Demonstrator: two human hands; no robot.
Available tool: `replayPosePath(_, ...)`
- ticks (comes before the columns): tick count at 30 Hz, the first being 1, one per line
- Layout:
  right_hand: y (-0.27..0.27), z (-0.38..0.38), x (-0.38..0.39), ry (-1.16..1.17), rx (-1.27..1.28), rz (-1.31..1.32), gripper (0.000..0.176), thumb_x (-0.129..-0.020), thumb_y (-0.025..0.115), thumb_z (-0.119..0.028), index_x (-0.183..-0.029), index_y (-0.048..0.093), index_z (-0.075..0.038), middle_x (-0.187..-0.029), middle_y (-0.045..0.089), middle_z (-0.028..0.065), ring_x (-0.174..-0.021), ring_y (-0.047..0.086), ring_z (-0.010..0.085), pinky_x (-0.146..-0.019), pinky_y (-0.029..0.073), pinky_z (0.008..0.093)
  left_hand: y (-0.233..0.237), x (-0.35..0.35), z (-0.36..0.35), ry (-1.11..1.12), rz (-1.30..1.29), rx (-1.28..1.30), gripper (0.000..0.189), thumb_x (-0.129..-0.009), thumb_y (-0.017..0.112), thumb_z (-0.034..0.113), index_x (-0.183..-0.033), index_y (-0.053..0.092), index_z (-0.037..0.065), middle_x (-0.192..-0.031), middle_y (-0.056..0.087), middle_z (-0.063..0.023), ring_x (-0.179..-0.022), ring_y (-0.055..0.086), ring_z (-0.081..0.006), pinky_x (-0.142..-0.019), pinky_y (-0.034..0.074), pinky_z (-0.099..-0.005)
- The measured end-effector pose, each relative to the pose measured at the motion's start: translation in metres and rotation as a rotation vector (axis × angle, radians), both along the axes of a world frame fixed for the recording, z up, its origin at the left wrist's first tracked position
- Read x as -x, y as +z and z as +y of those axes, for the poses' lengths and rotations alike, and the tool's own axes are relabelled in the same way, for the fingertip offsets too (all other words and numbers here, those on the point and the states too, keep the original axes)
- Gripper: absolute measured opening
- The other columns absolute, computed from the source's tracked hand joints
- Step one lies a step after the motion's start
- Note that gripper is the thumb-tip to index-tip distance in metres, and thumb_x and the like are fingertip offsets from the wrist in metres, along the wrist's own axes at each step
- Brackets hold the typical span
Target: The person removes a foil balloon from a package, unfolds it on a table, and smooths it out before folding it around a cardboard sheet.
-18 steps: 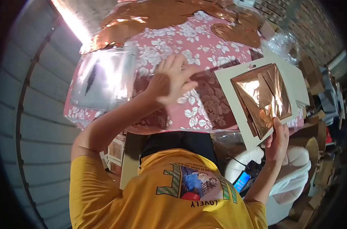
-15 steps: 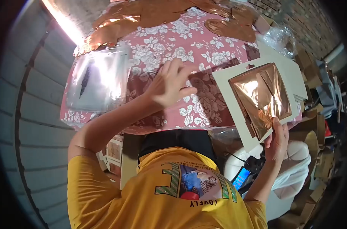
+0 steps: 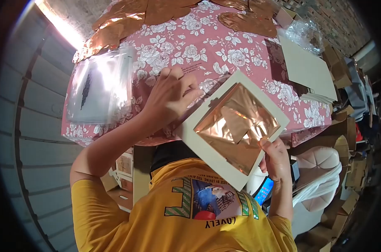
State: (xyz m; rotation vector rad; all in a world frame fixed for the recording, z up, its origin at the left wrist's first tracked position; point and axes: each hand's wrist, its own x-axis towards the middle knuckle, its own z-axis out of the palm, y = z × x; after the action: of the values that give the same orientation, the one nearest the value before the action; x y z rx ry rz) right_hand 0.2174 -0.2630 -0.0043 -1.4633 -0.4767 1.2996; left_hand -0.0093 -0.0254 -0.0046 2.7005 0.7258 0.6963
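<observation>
My right hand (image 3: 276, 155) grips the lower right edge of a cream card (image 3: 211, 161) with a hang hole, thumb on top. Wrinkled copper-coloured foil (image 3: 226, 122) fills the card's middle. Left of the card, my left hand (image 3: 171, 94) is closed with bent fingers over the table. A see-through plastic bag with small dark print (image 3: 192, 68) shows at those fingers; its outline is hard to make out. A stack of clear plastic bags (image 3: 100, 88) lies at the table's left side, shiny with glare.
The table has a pink cloth with white flowers (image 3: 236, 59). Copper foil sheets (image 3: 169, 10) cover its far edge. Cream cards (image 3: 310, 69) are stacked at the right, near crumpled clear plastic (image 3: 304, 35). Cardboard boxes, a padded white seat (image 3: 318, 168) and a lit phone (image 3: 264, 190) are nearby.
The foil-filled card has moved left and turned, toward my left hand. My left hand's spread fingers have closed, and printed clear plastic now shows beside them.
</observation>
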Motion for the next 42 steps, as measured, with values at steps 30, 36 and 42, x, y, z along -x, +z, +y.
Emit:
replayPosePath(30,-0.001,-0.019,-0.002,0.016,0.058,0.066,0.028,-0.094,0.063,-0.028,-0.099,0.059,0.000,-0.066,0.063,0.0039,-0.045,0.058,0.0083,-0.037,0.045,0.0207,0.017,-0.029,-0.017,-0.176,0.134,-0.008,0.025,-0.089,0.068,0.022,-0.089,0.057,0.000,-0.086,0.062,-0.0184,-0.085,0.064,-0.0370,-0.066,0.052,-0.0447)
replayPosePath(36,-0.001,-0.015,0.000,-0.023,0.073,0.044,0.031,-0.094,0.064,-0.028,-0.104,0.057,0.001,-0.067,0.063,0.0036,-0.045,0.058,0.0085,-0.038,0.046,0.0213,0.025,-0.020,-0.026,-0.251,0.075,0.015,0.019,-0.087,0.063,0.008,-0.101,0.053,-0.001,-0.089,0.057,-0.0200,-0.083,0.059,-0.0404,-0.067,0.045,-0.0477)
replayPosePath(42,-0.005,-0.009,0.009,-0.054,0.061,0.028,0.029,-0.096,0.062,-0.028,-0.102,0.058,0.000,-0.066,0.063,0.0033,-0.046,0.058,0.0083,-0.039,0.047,0.0210,0.026,-0.016,-0.034,-0.281,0.059,-0.147,0.018,-0.081,0.061,0.004,-0.095,0.052,-0.001,-0.088,0.054,-0.0175,-0.085,0.057,-0.0353,-0.068,0.049,-0.0429)
